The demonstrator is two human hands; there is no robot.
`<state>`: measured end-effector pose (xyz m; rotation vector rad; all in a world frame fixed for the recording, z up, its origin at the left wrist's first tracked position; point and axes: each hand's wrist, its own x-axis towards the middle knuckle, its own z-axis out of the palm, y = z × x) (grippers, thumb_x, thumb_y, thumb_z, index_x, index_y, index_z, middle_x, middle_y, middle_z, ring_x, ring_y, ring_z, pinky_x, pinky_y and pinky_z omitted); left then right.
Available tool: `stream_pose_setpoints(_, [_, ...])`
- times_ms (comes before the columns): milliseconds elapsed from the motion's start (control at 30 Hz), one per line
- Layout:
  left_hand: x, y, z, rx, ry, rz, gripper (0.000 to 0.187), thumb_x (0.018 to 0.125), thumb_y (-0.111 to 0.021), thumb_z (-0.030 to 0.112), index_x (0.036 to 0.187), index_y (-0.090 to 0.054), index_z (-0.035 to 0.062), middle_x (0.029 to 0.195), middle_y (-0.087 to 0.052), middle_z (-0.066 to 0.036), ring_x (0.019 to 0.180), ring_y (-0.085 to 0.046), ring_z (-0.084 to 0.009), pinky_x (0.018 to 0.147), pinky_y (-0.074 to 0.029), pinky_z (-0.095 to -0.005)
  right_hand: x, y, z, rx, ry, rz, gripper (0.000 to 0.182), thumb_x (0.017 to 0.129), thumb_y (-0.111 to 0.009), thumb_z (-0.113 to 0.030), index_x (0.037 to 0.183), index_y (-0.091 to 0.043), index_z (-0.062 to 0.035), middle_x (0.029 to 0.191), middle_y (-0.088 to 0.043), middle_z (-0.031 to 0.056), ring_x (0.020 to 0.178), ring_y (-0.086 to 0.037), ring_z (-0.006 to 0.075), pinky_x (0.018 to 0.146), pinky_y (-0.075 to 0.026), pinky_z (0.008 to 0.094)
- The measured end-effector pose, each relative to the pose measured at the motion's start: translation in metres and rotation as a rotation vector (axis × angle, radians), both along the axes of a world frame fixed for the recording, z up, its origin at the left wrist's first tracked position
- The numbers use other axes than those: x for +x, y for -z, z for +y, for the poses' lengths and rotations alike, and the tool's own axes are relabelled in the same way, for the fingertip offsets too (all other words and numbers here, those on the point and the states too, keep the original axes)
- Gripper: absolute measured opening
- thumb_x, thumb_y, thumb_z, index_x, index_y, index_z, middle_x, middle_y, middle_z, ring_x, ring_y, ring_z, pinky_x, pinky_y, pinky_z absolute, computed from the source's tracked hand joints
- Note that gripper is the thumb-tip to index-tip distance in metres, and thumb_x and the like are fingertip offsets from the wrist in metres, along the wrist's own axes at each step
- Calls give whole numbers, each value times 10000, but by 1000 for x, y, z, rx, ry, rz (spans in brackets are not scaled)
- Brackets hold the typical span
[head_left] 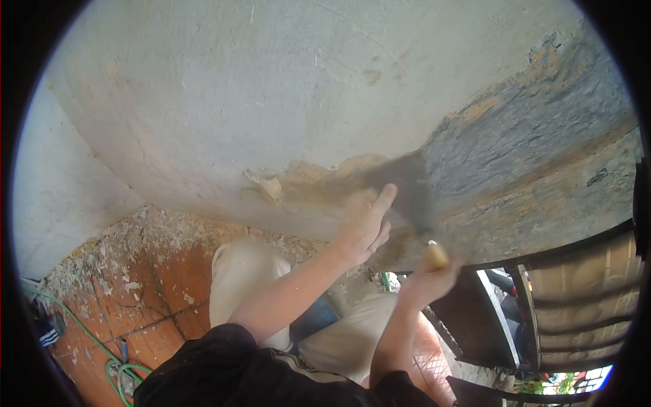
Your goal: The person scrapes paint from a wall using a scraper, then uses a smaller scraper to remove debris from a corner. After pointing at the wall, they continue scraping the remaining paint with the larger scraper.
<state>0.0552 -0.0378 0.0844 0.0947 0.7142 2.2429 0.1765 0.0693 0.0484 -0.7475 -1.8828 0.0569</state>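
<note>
My right hand [428, 281] is closed round the pale yellow handle [436, 256] of a wide scraper. Its dark blade [409, 183], smeared by motion, lies against the wall at the edge of the peeling coating. Beside the blade's left side is my left hand [366, 225], with one finger stretched over the blade and the others partly bent. Whether those fingers press on the metal is hard to tell. Left of them, a curled flake of coating [266, 186] hangs from a tan bare strip on the pale wall [258, 88].
Rough grey bared wall [529, 129] spreads to the right. Chips litter the orange tile floor [139, 298], where a green hose [81, 325] lies. A dark-framed piece with brown slatted panels [576, 292] stands close on my right. My bent knees are near the wall.
</note>
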Motion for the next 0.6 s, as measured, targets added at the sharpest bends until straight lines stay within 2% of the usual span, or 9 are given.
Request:
stream_pose_setpoints(67, [-3, 11, 0, -11, 49, -7, 289, 967, -591, 310, 839, -490, 70, 668, -456, 28, 337, -305, -74, 328, -216, -263, 5, 3, -17, -957, -199, 456, 313, 998, -447, -264, 861, -457, 17, 725, -417, 39, 569, -393, 171, 491, -334, 301])
stream_pose_setpoints(100, [-2, 9, 2, -14, 50, -8, 289, 967, -591, 310, 839, -490, 70, 668, -456, 28, 337, -305, -74, 328, -216, -263, 3, 2, -11, -959, -197, 456, 313, 998, -447, -264, 861, -457, 17, 725, -417, 39, 569, -393, 171, 491, -334, 301])
stream_pose_setpoints(167, [10, 6, 6, -70, 47, -187, 252, 952, -616, 295, 920, -492, 77, 650, -457, 32, 340, -314, -73, 329, -224, -263, 4, 0, 6, -1088, -237, 1014, 331, 1006, -444, -303, 857, -450, -7, 710, -384, 35, 528, -351, 134, 471, -294, 278])
stream_pose_setpoints(267, [39, 21, 4, -85, 208, -151, 252, 932, -644, 267, 986, -486, 78, 629, -419, 33, 351, -324, -70, 330, -238, -257, -22, -21, -43, -1270, -188, 1037, 343, 1005, -447, -344, 853, -454, -36, 637, -311, 8, 480, -296, 102, 453, -256, 253])
stream_pose_setpoints(300, [41, 29, 0, -149, 236, -67, 355, 954, -601, 230, 1216, -487, 20, 1049, -661, -81, 327, -353, -61, 325, -271, -220, -10, -7, -35, -1442, -500, 1046, 283, 986, -490, -340, 863, -477, -85, 580, -264, -21, 446, -273, 103, 428, -245, 253])
stream_pose_setpoints(333, [44, 37, -12, -149, 256, -65, 355, 954, -601, 230, 1216, -487, 20, 1049, -661, -81, 327, -353, -61, 325, -271, -220, 3, -1, -21, -1430, -485, 1060, 283, 986, -490, -340, 863, -477, -85, 580, -264, -21, 446, -273, 103, 428, -245, 253])
stream_pose_setpoints(400, [33, 47, -52, -308, 291, 338, 521, 913, -620, 114, 1380, -408, 20, 1251, -613, -150, 364, -423, -33, 344, -330, -177, 0, -21, -13, -1485, -357, 1322, 241, 976, -506, -352, 880, -500, -131, 553, -232, -43, 439, -258, 91, 407, -237, 236])
stream_pose_setpoints(533, [3, 9, -123, -337, 120, 441, 683, 869, -618, 19, 1477, -308, 46, 1394, -501, -195, 414, -496, -12, 373, -393, -158, 35, 1, 38, -1279, -654, 1341, 251, 1019, -435, -336, 922, -487, -111, 560, -188, -60, 438, -169, 54, 405, -176, 224])
stream_pose_setpoints(600, [-3, -6, -128, -210, 142, 484, 723, 853, -606, -19, 1495, -284, 62, 1409, -483, -197, 459, -542, -9, 393, -426, -156, 34, 3, 33, -1262, -599, 1307, 260, 1018, -441, -336, 916, -476, -100, 562, -181, -62, 444, -141, 58, 411, -161, 231])
